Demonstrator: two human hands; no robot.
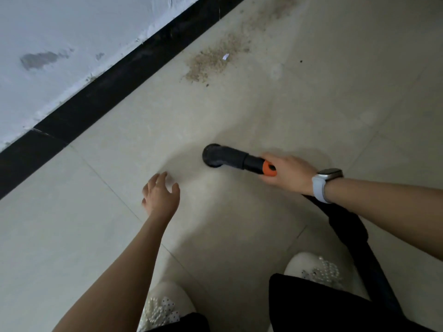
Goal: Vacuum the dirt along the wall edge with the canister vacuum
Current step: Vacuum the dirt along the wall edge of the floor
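Right hand grips black round-headed vacuum nozzle on pale tile; left hand loose, holding nothing; sandy brown dirt patch beside black skirting

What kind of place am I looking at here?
Probably an indoor room or hallway, seen at floor level: pale square floor tiles, a black baseboard under a scuffed white painted wall, and a sandy dirt patch near it.
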